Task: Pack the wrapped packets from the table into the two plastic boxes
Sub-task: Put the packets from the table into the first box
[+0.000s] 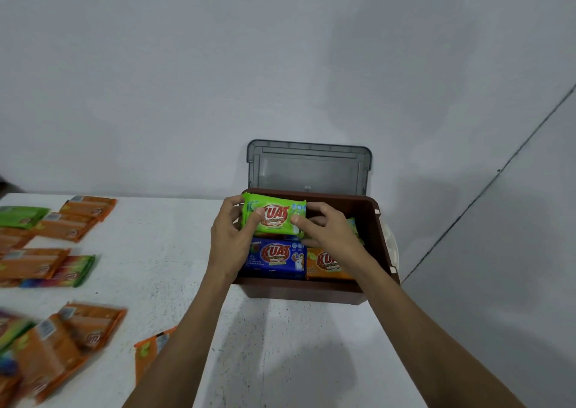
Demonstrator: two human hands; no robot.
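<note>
A brown plastic box (378,239) stands at the table's far right corner, its grey lid (308,166) flipped up against the wall. Both hands hold a green packet (276,216) over the box's back left part: my left hand (232,236) grips its left end, my right hand (327,233) its right end. Below it inside the box lie a blue packet (276,258) and an orange packet (324,265). Another green packet (353,225) peeks out behind my right hand. Only one box is in view.
Several orange packets (71,223) and a few green and multicoloured ones (73,272) are spread over the left of the white table (174,251). One orange packet (152,348) lies by my left forearm. The table ends just right of the box.
</note>
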